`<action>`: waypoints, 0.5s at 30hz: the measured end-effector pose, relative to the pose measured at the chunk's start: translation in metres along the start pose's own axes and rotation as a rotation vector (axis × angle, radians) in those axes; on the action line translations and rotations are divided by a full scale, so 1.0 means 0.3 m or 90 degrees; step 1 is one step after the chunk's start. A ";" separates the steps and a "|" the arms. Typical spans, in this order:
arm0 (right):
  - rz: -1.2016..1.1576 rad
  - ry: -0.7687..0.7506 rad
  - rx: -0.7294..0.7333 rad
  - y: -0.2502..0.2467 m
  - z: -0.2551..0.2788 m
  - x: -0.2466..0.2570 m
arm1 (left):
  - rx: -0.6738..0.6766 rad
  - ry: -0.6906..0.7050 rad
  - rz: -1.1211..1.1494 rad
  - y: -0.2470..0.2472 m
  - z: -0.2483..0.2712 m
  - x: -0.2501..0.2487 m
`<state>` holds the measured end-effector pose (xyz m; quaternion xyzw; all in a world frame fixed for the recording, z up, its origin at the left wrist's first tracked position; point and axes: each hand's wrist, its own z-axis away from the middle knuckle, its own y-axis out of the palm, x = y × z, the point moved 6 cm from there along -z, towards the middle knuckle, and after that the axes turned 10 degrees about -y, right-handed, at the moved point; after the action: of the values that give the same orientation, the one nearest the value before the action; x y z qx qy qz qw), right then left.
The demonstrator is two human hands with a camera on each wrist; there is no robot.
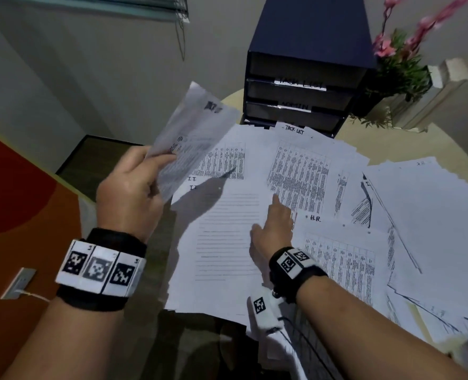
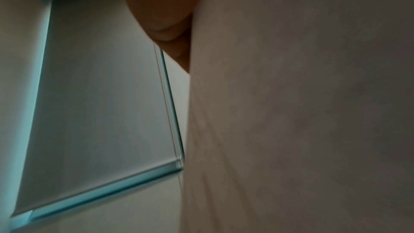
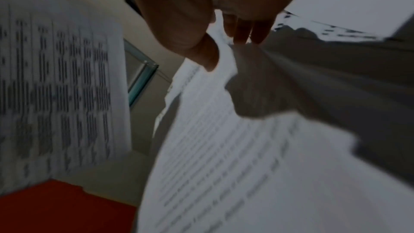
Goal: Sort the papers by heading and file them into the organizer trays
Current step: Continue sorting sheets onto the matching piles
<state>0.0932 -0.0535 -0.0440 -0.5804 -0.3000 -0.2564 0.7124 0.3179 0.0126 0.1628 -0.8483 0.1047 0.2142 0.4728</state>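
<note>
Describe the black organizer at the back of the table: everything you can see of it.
The organizer is a dark, navy-black box with a flat top and stacked open trays, standing upright at the round table's far edge. White labels on two trays read roughly "TASK LIST" and "ADMIN". Loose papers reach its base; a pink-flowered plant stands beside it. Neither hand touches it.

head view downward, wrist views close, papers [image 1: 296, 171] shared

1. the heading on the held sheet [image 1: 197, 124] is a dark smear, unreadable.
2. in the left wrist view that sheet [image 2: 302, 112] fills the right side and hides the left hand's fingers.
3. the organizer [image 1: 304, 86] has its top cut off by the edge.
4. the lined page [image 3: 224, 157] has blurred print.
5. the pink flowers [image 1: 408, 31] are motion-blurred.
</note>
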 end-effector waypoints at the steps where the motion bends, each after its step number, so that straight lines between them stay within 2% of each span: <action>1: 0.015 -0.034 0.009 -0.008 -0.014 0.018 | -0.009 0.054 0.034 -0.011 -0.011 -0.036; 2: -0.027 -0.081 0.023 -0.021 -0.025 0.048 | -0.019 0.091 0.079 -0.019 -0.019 -0.064; 4: -0.224 -0.133 0.054 -0.072 -0.034 0.112 | -0.025 0.114 0.173 -0.016 -0.046 -0.104; 7: -0.469 -0.094 0.047 -0.197 -0.065 0.128 | 0.033 -0.007 0.323 0.073 -0.089 -0.112; 9: -0.461 -0.110 -0.017 -0.293 -0.096 0.104 | 0.109 -0.117 0.412 0.184 -0.105 -0.103; 11: -0.385 -0.080 -0.125 -0.382 -0.128 0.047 | 0.229 -0.183 0.449 0.329 -0.100 -0.101; 13: -0.372 -0.027 -0.231 -0.461 -0.163 -0.038 | 0.343 -0.173 0.323 0.487 -0.075 -0.118; 15: -0.343 -0.015 -0.304 -0.533 -0.198 -0.109 | 0.453 -0.174 0.189 0.639 -0.028 -0.133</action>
<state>-0.0358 -0.1424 0.0313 -0.6333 -0.3818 -0.4913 0.4602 0.2119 -0.0974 0.0398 -0.5713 0.2294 0.3415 0.7102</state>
